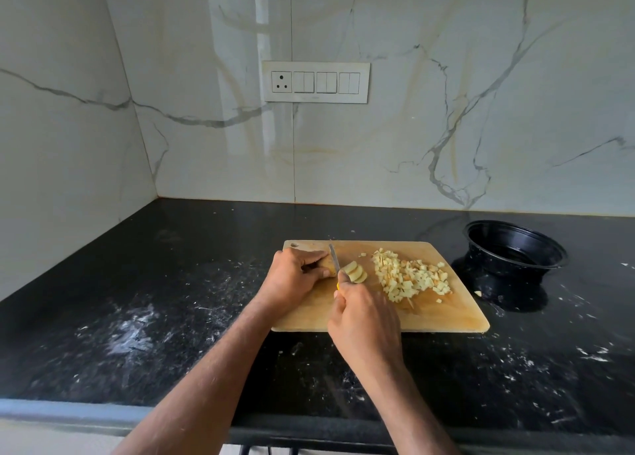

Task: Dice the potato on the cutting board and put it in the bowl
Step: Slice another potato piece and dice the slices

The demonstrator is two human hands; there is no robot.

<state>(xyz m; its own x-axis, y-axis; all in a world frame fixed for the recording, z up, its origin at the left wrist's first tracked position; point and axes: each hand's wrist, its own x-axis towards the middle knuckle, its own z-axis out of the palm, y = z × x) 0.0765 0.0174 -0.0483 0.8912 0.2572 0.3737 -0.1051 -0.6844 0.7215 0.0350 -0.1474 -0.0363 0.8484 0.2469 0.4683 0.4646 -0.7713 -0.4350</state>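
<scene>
Left hand (pixel 292 276) curls round the uncut potato (pixel 328 265) piece, pinning it to the cutting board (pixel 446 313) near the board's far-left corner. Right hand (pixel 364 320) grips the knife (pixel 334 258) by a yellow handle, mostly hidden, w/ the blade upright against the potato's cut face. A few slices (pixel 355 273) lie fanned just right of the blade. Diced pile (pixel 410 276) sits mid-board, further right. Black bowl (pixel 515 245) stands on the dark table (pixel 154 300) just off the board's far-right corner, prob. empty, interior too dark to tell.
</scene>
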